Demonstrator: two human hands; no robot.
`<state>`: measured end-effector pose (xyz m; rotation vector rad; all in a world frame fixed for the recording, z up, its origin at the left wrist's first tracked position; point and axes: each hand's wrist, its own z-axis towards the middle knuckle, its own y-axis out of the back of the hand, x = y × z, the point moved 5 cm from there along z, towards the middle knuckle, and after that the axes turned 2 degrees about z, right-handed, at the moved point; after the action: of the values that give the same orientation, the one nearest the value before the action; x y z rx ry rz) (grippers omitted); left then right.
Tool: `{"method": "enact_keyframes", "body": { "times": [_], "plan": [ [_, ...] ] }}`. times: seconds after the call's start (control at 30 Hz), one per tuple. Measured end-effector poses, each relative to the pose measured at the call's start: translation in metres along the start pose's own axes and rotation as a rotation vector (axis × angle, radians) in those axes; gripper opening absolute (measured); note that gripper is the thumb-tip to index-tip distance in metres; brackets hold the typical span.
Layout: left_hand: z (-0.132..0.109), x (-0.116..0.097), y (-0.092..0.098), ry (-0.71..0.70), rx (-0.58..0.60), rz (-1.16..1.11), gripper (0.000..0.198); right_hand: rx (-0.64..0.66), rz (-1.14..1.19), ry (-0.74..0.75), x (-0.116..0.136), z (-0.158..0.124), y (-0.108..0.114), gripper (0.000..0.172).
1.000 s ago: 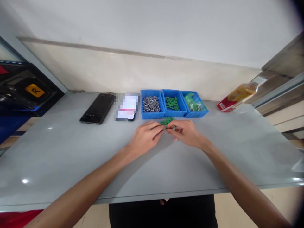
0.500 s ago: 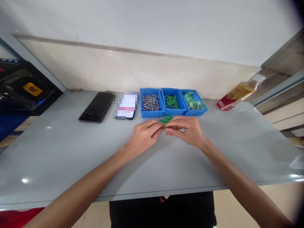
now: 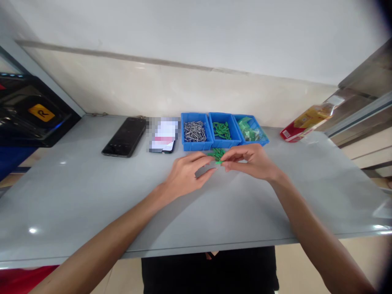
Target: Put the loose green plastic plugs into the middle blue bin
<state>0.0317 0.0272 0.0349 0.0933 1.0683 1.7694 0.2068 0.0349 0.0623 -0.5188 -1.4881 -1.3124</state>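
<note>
A: Head view. State the condition of the hands.

B: Left hand (image 3: 185,173): thumb and forefinger parted, apparently holding nothing. Right hand (image 3: 252,161): fingertips pinching one small green plastic plug (image 3: 218,162), just beside the heap of green plastic plugs (image 3: 218,153) between and beyond the hands.

A: What has changed?

B: The left fingertips have separated from the right; the right hand now apparently supports the plug alone, leaving the left free.

A: Edges and room?

B: Three blue plastic boxes (image 3: 227,143) limit reach just beyond the hands. Open room lies nearer the body, up to the front edge of the grey worktop (image 3: 214,216).
</note>
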Motion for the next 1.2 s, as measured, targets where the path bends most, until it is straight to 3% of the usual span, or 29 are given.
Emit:
{"method": "enact_keyframes", "body": {
  "times": [0.07,0.17,0.23,0.3,0.47,0.67,0.93,1.2],
  "plan": [
    [0.001,0.002,0.000,-0.027,0.009,0.066,0.021,-0.140,-0.005,0.031,-0.002,0.007,0.013,0.021],
    [0.002,0.007,-0.007,-0.084,0.099,0.166,0.029,-0.471,-0.119,0.073,-0.011,0.013,0.030,0.026],
    [0.000,0.009,-0.015,-0.124,0.185,0.197,0.034,-0.546,-0.232,0.063,-0.018,0.014,0.031,0.031],
    [-0.002,0.009,-0.021,-0.153,0.242,0.210,0.034,-0.507,-0.327,0.075,-0.024,0.011,0.026,0.030],
    [-0.005,0.005,-0.023,-0.156,0.245,0.204,0.028,-0.233,-0.586,0.115,-0.027,0.003,0.008,0.015],
    [-0.002,0.001,-0.017,-0.154,0.225,0.171,0.024,-0.007,-0.746,0.004,-0.037,0.003,-0.001,0.014],
    [-0.002,0.001,-0.017,-0.139,0.206,0.151,0.024,-0.025,-0.844,0.027,-0.035,0.001,-0.010,0.011],
    [-0.001,0.003,-0.014,-0.103,0.207,0.133,0.023,-0.056,-0.767,0.028,-0.026,0.000,-0.018,0.009]
  ]
}}
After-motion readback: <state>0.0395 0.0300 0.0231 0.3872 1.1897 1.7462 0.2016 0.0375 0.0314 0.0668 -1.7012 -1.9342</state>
